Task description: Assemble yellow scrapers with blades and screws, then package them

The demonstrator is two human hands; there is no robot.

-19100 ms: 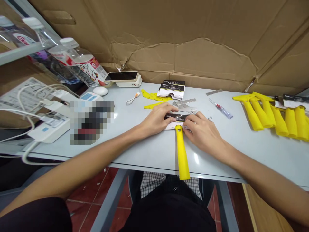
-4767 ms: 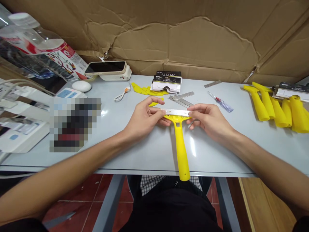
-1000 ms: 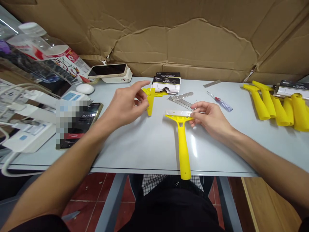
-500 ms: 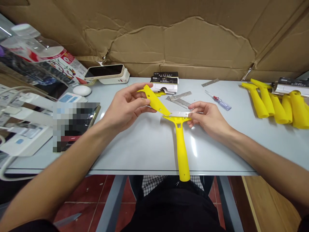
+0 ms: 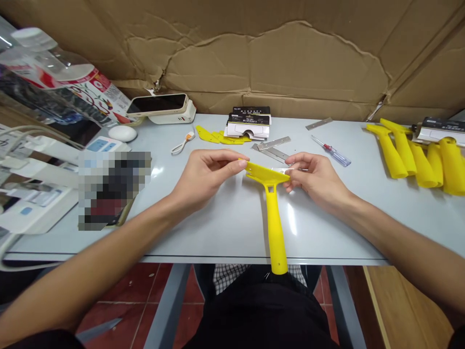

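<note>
Brown cardboard (image 5: 316,63) stands behind a pale table (image 5: 218,232), on whose left side sit white power strips (image 5: 39,208), with plastic bottles (image 5: 90,92) beyond them. The left hand (image 5: 209,174) pinches the left end of a yellow plate between thumb and fingers; the right hand (image 5: 314,177) pinches the right end of a metal blade and the scraper head beneath it. The yellow scraper (image 5: 275,213) lies between the hands, its handle pointing toward the person and reaching past the table edge. More yellow handles (image 5: 394,157) lie together at the right, near a box. A phone (image 5: 160,104) rests on a white block at the back left. Black-and-white boxes (image 5: 247,127) sit at the back centre, beside loose yellow plates (image 5: 207,135). The held yellow plate (image 5: 265,171) slants over the scraper head, partly covering the blade (image 5: 281,170). A clear-handled screwdriver (image 5: 336,154) and loose metal blades (image 5: 274,144) lie just beyond the right hand.
</note>
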